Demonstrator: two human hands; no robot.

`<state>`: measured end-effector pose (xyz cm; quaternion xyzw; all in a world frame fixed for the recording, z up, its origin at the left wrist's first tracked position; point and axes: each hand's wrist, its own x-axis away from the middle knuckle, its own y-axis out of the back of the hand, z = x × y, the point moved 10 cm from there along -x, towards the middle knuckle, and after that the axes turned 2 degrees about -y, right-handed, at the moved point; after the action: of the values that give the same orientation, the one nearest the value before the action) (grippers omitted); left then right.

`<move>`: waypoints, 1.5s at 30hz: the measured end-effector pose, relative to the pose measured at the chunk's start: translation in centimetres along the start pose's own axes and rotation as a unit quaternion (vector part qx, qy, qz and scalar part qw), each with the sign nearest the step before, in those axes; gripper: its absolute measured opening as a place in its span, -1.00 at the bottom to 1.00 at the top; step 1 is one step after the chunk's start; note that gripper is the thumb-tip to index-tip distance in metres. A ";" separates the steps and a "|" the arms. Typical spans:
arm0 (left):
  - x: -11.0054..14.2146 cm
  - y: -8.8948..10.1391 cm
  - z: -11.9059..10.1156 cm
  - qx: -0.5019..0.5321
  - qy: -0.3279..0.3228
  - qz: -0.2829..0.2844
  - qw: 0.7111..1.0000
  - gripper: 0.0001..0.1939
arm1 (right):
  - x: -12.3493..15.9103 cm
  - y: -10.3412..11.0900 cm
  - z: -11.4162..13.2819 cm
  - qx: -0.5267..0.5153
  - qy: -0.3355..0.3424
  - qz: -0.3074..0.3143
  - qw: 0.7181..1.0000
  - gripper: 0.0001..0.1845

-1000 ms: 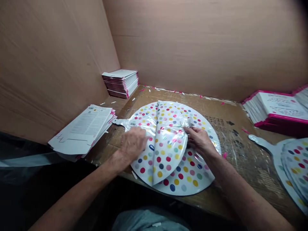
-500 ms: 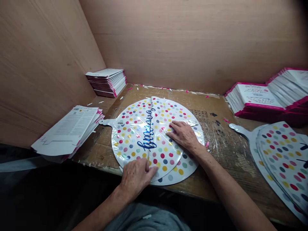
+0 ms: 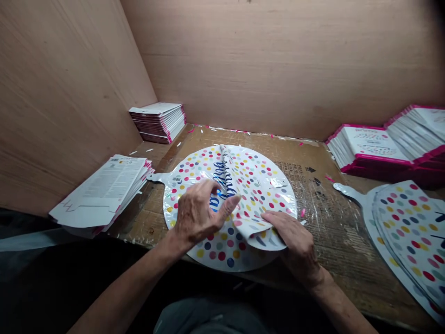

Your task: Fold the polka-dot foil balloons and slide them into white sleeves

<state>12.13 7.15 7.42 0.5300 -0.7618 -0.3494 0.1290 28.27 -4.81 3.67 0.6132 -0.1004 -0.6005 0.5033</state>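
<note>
Presently, in the head view, the dotted foil (image 3: 250,181) lies on the cardboard (image 3: 332,232), just beyond the right hand (image 3: 297,239), which is nearer and clamped on its edge. Its fold runs away from the person. The left hand (image 3: 198,208) has thumb and fingers apart. The foil looks shiny, creased, blue-lettered.

My left forearm (image 3: 134,283) comes from the lower left and goes up toward the middle. My left hand (image 3: 200,211) has its back turned to the camera; the fingers are bent, and the thumb is stretched out to the right, apart from the index finger. My right forearm (image 3: 344,299) comes from the lower right. My right hand (image 3: 295,243) leans inward, with its fingers close together and pointing to the upper left. Both forearms are bare.
</note>
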 end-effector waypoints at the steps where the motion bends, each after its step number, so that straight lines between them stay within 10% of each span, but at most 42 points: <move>1: -0.7 0.4 -0.5 -0.036 -0.076 -0.025 0.996 -0.34 | -0.5 -0.2 -0.1 -0.015 0.018 0.034 0.999 -0.51; 4: -1.7 -2.7 0.5 -0.035 -0.224 0.102 0.969 -0.27 | -3.6 -1.5 -1.0 -0.059 0.000 0.201 0.978 -0.61; 9: -2.7 -4.8 6.6 0.026 -0.103 0.177 0.978 -0.40 | -11.4 -6.2 -6.8 -0.149 -0.194 0.445 0.861 -0.73; 14: -5.5 -3.4 10.2 -0.053 0.098 0.006 0.994 -0.77 | -16.9 -4.0 -15.9 -0.105 -0.303 0.153 0.935 -0.59; 20: -7.8 -4.1 12.3 -0.068 0.187 -0.033 0.979 -0.85 | -4.2 -3.4 -22.5 -0.172 -0.432 0.021 0.885 -0.40; 24: -7.5 -3.0 11.2 -0.137 0.156 -0.096 0.973 -0.60 | -2.8 -3.8 -24.6 -0.008 -0.436 0.018 0.900 -0.55; 28: -7.1 -2.9 7.5 -0.214 0.029 -0.133 0.967 -0.55 | -4.8 -4.7 -25.1 0.075 -0.412 0.050 0.907 -0.61; 31: -7.0 -5.4 6.3 -0.267 -0.064 -0.059 0.960 -0.44 | -5.4 -3.4 -23.3 0.129 -0.373 0.024 0.919 -0.57; 35: -6.9 -8.1 8.9 -0.306 -0.047 0.033 0.950 -0.35 | -7.1 -4.2 -15.6 0.133 -0.109 0.076 0.982 -0.51; 38: -6.7 -8.5 9.5 -0.308 -0.048 0.035 0.950 -0.32 | -7.1 -8.1 -12.3 0.148 0.031 0.237 0.960 -0.54; 45: -7.1 -8.4 10.3 -0.246 -0.022 0.076 0.966 -0.12 | -7.6 -10.3 -13.2 0.285 -0.090 0.356 0.886 -0.60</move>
<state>15.14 15.95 -4.40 0.4147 -0.6928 -0.5273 0.2645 32.37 12.13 -2.13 0.5968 -0.5231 -0.3791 0.4758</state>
